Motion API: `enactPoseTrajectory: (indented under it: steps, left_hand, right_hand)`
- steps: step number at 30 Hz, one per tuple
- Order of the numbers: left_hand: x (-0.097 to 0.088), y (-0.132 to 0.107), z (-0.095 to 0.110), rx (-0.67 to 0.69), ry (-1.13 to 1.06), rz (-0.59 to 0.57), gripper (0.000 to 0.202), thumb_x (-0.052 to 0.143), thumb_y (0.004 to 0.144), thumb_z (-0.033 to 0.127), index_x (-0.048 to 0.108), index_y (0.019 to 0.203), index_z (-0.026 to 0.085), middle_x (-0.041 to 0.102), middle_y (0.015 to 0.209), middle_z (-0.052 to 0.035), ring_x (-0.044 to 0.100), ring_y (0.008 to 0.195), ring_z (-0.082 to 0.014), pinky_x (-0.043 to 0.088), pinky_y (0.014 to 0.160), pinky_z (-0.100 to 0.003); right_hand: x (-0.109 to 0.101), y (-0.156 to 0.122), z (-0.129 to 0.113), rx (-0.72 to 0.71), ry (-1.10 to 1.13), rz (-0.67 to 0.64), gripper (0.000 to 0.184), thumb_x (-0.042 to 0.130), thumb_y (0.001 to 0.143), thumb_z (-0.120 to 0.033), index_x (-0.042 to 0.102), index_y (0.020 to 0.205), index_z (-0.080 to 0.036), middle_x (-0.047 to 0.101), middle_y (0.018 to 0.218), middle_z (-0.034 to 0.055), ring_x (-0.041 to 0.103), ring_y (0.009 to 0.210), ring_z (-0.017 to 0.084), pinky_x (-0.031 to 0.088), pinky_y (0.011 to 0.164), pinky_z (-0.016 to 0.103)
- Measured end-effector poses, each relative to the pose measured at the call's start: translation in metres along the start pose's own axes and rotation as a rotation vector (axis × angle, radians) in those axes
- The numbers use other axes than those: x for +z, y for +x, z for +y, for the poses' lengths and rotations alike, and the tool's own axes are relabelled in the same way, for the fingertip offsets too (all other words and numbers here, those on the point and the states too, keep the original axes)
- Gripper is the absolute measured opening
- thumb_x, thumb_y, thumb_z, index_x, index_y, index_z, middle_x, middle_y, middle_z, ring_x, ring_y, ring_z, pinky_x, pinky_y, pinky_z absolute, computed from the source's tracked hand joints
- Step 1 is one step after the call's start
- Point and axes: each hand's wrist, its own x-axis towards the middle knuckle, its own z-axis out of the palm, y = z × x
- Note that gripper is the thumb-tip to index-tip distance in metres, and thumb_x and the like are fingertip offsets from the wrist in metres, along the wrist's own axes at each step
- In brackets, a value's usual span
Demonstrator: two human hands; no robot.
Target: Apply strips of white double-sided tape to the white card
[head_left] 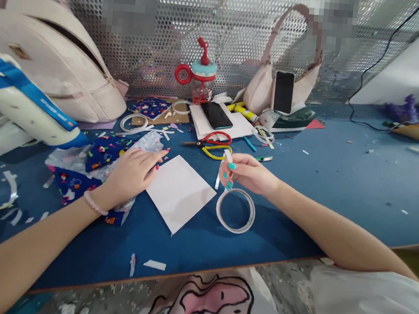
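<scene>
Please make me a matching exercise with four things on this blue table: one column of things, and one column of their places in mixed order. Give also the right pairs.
Things
1. white card
2. tape ring
3. scissors
4. standing phone

Places
a. leaning upright against the pink bag
b. flat on the table, between left hand and right hand
c. on the near side of the right hand, which pinches a white strip
d. beyond the card, with red and yellow handles

Pairs: 1-b; 2-c; 3-d; 4-a

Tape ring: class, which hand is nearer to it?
Right. The right hand is just above the tape ring, holding a strip; the left hand lies beyond the white card.
</scene>
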Motion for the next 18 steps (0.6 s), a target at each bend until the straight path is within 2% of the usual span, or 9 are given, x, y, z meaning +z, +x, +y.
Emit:
enactPoseTrajectory:
  steps: [3, 8, 14, 18]
  left_hand:
    - [-0.0003, -0.0001, -0.0021, 0.087, -0.025, -0.044, 0.044, 0.038, 0.095, 0.031, 0.057, 0.129, 0.013, 0.068, 0.120, -0.0124, 0.064, 0.107, -0.0283, 0.045, 0.097, -0.044]
    - [-0.0013, -0.0006, -0.0068, 0.210, 0.012, -0.044, 0.042, 0.035, 0.097, 0.030, 0.063, 0.123, 0.012, 0.071, 0.114, -0.0116, 0.066, 0.101, -0.0283, 0.047, 0.092, -0.045]
    - [-0.0022, -0.0005, -0.0048, 0.215, 0.043, -0.016, 0.041, 0.036, 0.097, 0.027, 0.064, 0.121, 0.009, 0.071, 0.115, -0.0125, 0.067, 0.101, -0.0280, 0.049, 0.088, -0.044]
    - [-0.0030, -0.0010, -0.0043, 0.227, 0.032, -0.012, 0.039, 0.036, 0.097, 0.024, 0.065, 0.118, 0.010, 0.073, 0.111, -0.0111, 0.068, 0.097, -0.0256, 0.051, 0.085, -0.041]
  right_hand:
    - [-0.0004, -0.0005, -0.0010, -0.021, -0.002, 0.000, 0.032, 0.075, 0.081, -0.043, 0.063, 0.073, -0.015, 0.061, 0.062, -0.0017, 0.059, 0.056, 0.011, 0.047, 0.055, 0.023]
    - [-0.0010, -0.0003, -0.0029, -0.065, 0.024, -0.013, 0.031, 0.072, 0.084, -0.042, 0.061, 0.073, -0.016, 0.059, 0.061, -0.0021, 0.056, 0.055, 0.011, 0.045, 0.054, 0.024]
    - [-0.0011, 0.0001, -0.0034, -0.116, 0.037, 0.002, 0.031, 0.071, 0.084, -0.044, 0.062, 0.073, -0.016, 0.057, 0.060, -0.0018, 0.054, 0.054, 0.011, 0.045, 0.054, 0.025]
    - [0.0000, 0.0001, -0.0036, -0.155, -0.041, 0.086, 0.031, 0.075, 0.079, -0.045, 0.064, 0.070, -0.018, 0.060, 0.066, -0.0006, 0.056, 0.062, 0.012, 0.044, 0.057, 0.024]
